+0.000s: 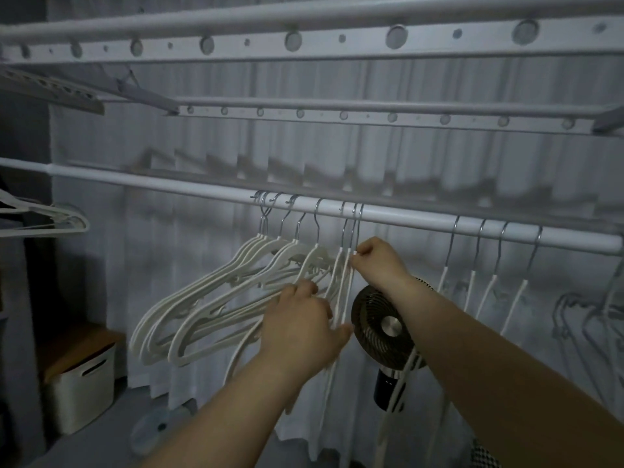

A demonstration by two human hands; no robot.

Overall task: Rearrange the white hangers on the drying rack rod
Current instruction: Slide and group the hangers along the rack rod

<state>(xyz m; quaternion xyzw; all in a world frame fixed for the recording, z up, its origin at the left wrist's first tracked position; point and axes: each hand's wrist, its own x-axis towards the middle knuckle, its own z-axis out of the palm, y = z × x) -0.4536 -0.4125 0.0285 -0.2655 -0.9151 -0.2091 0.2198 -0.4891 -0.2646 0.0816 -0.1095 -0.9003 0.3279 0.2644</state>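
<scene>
Head view: white hangers (315, 255) crowd the rod (169, 186) just above the right hand (380, 261), which pinches one's neck; the left hand (304, 329) below grips their arms. Best slide each hook singly, lifting slightly so none snag. They look slim, pale, with thin metal hooks.

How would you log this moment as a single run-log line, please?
left hand: grips bunched white hangers | right hand: pinches rightmost bunched hanger at neck | drying rack rod: four spaced hangers hang further right
</scene>
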